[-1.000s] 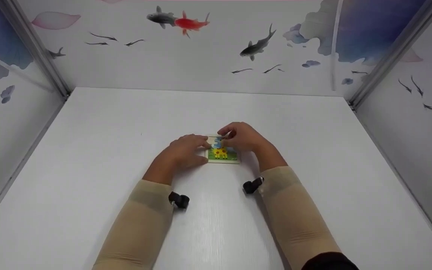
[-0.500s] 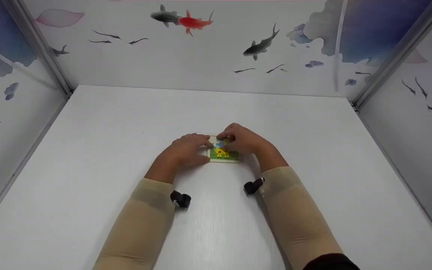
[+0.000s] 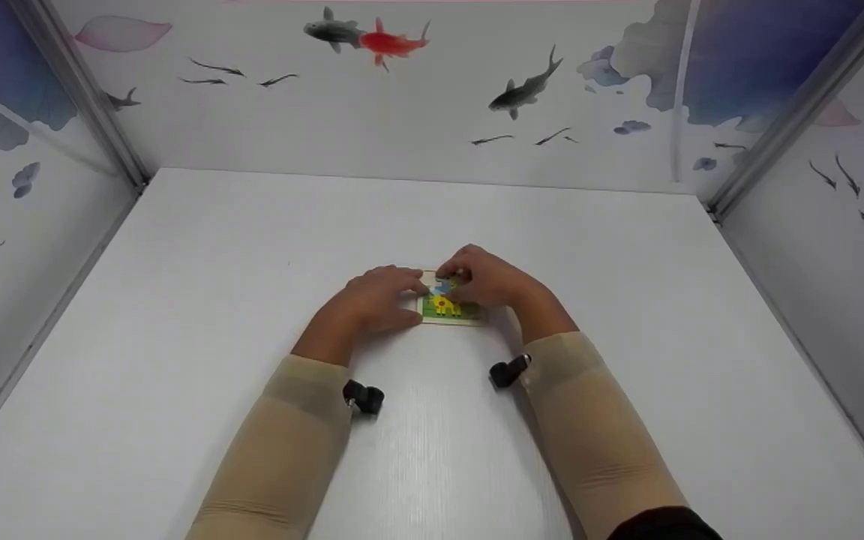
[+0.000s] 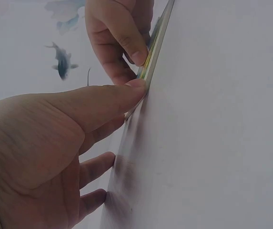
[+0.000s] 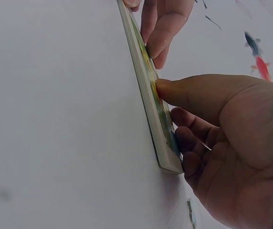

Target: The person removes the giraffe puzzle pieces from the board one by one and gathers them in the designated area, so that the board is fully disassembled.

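Observation:
A small jigsaw board (image 3: 453, 322) with a yellow giraffe picture on green and a pale frame lies flat on the white table. My left hand (image 3: 374, 304) holds its left side, thumb at the near corner and index finger farther back; in the left wrist view the other fingertips (image 4: 108, 160) touch the table. Over the upper right of the picture, my right hand (image 3: 493, 279) pinches a puzzle piece (image 3: 443, 287), blue where it shows, between thumb and index finger. Most of that piece is hidden. In the right wrist view the right thumb (image 5: 188, 90) touches the picture's surface.
A small thin piece (image 5: 191, 213) lies on the table beyond the board's far right end in the right wrist view. White panels (image 3: 402, 112) painted with fish wall the table at the back and sides. Small black cameras (image 3: 509, 371) sit on both wrists.
My right thumb and index finger have come lower over the board, covering more of the blue part. My left hand keeps its place on the board. The whole head view has shifted slightly.

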Demonstrator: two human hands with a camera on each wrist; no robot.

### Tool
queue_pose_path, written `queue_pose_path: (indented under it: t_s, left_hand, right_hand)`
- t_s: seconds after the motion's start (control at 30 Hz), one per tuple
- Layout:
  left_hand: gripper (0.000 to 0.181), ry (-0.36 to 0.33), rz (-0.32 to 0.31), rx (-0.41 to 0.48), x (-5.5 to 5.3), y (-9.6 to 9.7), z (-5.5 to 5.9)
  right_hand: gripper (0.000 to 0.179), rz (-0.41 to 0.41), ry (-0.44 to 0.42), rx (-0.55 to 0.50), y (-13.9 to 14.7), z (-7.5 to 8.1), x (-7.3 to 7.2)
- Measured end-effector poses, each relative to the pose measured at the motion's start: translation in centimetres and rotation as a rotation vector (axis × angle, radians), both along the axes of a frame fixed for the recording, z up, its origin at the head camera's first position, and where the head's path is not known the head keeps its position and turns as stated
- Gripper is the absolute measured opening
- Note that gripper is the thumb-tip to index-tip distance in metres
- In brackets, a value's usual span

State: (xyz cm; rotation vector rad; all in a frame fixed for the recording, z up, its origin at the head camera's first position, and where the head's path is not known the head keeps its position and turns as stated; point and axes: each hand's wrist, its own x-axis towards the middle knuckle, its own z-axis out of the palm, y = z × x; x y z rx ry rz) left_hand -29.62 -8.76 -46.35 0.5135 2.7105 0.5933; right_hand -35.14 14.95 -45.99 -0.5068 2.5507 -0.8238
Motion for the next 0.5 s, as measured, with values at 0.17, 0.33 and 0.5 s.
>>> queue_pose_path:
  t_s: [0.17, 0.33, 0.5]
  left_hand:
    - [0.050, 0.009, -0.002, 0.001, 0.04, 0.03, -0.06]
    - [0.049, 0.014, 0.000, 0.006, 0.20, 0.02, 0.08]
    - [0.050, 0.009, -0.002, 0.010, 0.44, 0.01, 0.50]
  right_hand:
    - [0.033, -0.016, -0.022, 0.004, -0.02, -0.08, -0.10]
    - [0.036, -0.015, -0.043, 0.006, -0.07, -0.07, -0.21]
    - [0.037, 0.020, -0.022, 0.035, -0.15, -0.05, -0.31]
